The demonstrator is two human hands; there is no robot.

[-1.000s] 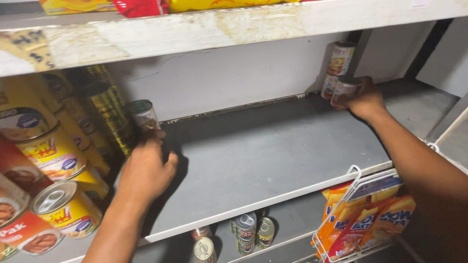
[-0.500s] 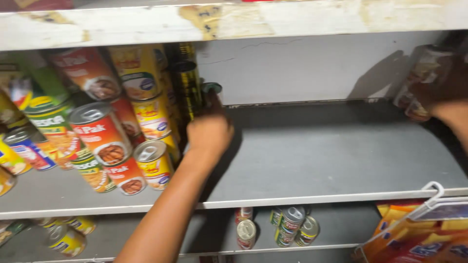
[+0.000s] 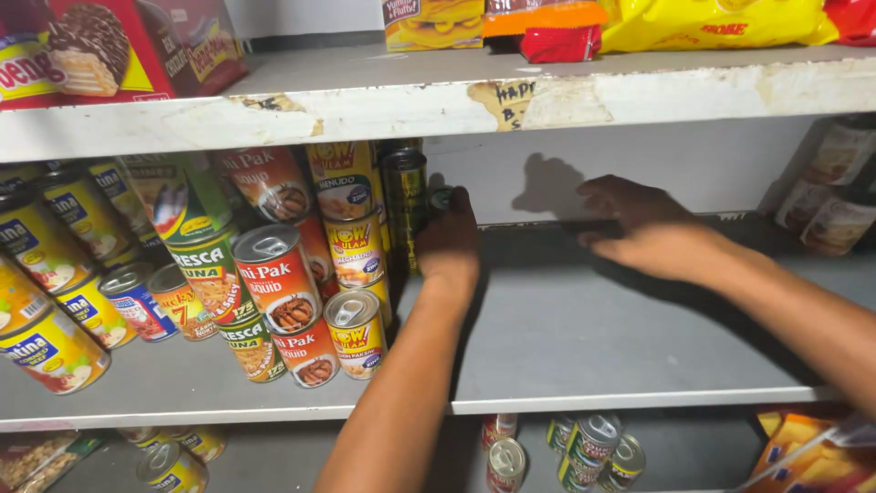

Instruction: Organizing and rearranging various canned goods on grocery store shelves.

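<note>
My left hand [image 3: 449, 239] reaches deep into the grey middle shelf [image 3: 584, 347] and grips a small dark can [image 3: 440, 198] at the back wall, right beside a tall dark can [image 3: 405, 205]. Left of it stand stacked yellow and red cans [image 3: 354, 248]. My right hand [image 3: 644, 228] hovers over the bare shelf with fingers spread and holds nothing. Two cans [image 3: 835, 205] stand at the far right end of the shelf.
The shelf's left half is packed with several tilted and stacked food cans [image 3: 210, 274]. The upper shelf [image 3: 383, 100] carries snack boxes and yellow bags. More cans [image 3: 593, 447] stand on the shelf below, with orange boxes [image 3: 812, 452] at the lower right.
My right hand has left the cans at the far right and moved left over the shelf, empty. My left hand has pushed its can further back beside the tall dark can.
</note>
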